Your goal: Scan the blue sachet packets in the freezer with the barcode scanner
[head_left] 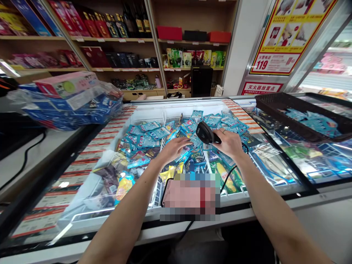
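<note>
My right hand [229,141] is wrapped round the handle of a black handheld barcode scanner [204,132], whose head points left and down. A dark cable trails from it. My left hand [176,148] is just left of the scanner, with its fingers drawn together at the edge of a light blue snack packet [195,140], which lies below the scanner head. The exact grip is partly hidden. Around both hands, many more blue packets [148,141] lie in a chest freezer [110,165] with white wire dividers. Yellow packets [172,171] lie nearer to me.
At the freezer's front edge is a phone [166,194], partly blurred out. A brown plastic crate [275,113] with blue packets rests at the right. Wrapped boxes [71,99] are stacked at the left. Behind stand stocked shelves [118,38] and a black box-shaped unit [201,82].
</note>
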{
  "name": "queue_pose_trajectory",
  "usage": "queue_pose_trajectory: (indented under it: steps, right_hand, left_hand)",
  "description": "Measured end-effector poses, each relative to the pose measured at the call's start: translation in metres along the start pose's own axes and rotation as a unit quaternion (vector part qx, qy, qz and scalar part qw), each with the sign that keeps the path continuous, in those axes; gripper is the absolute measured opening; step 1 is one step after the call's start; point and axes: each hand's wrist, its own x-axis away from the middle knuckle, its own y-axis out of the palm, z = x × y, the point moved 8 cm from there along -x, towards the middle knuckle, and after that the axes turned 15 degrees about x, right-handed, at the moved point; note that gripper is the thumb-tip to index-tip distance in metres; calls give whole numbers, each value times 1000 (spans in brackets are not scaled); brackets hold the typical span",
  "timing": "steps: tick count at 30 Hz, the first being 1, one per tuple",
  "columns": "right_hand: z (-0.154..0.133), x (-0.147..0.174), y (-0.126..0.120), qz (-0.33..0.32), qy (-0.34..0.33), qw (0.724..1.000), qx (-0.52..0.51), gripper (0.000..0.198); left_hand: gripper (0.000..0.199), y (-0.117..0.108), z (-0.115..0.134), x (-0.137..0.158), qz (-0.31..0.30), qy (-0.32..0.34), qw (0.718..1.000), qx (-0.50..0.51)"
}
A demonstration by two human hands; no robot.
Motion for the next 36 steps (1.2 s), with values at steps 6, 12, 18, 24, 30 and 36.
queue_pose_trajectory:
  steps: [6,12,18,24,30,36]
  right_hand:
    - [-4,0,1,-11,-11,1000,-5,30]
    - [-7,0,0,-11,-19,1000,-3,28]
    - [-8,0,2,-20,-21,1000,-8,29]
    - [-8,0,1,-20,-22,1000,-1,29]
    - [-12,1,2,-19,-35,999,-1,31]
    - [-14,1,0,-17,-42,999,-3,31]
  left_hand:
    - [31,-12,-6,-1,88,-88,992,-26]
    - [52,-7,-12,-1,91,-127,986,-55]
    - [44,-10,-36,3,107,-156,980,65]
    - [40,-29,-68,20,306,-203,885,287]
    - [39,-37,-70,25,338,-200,890,234]
    - [41,-40,-69,29,346,-206,889,217]
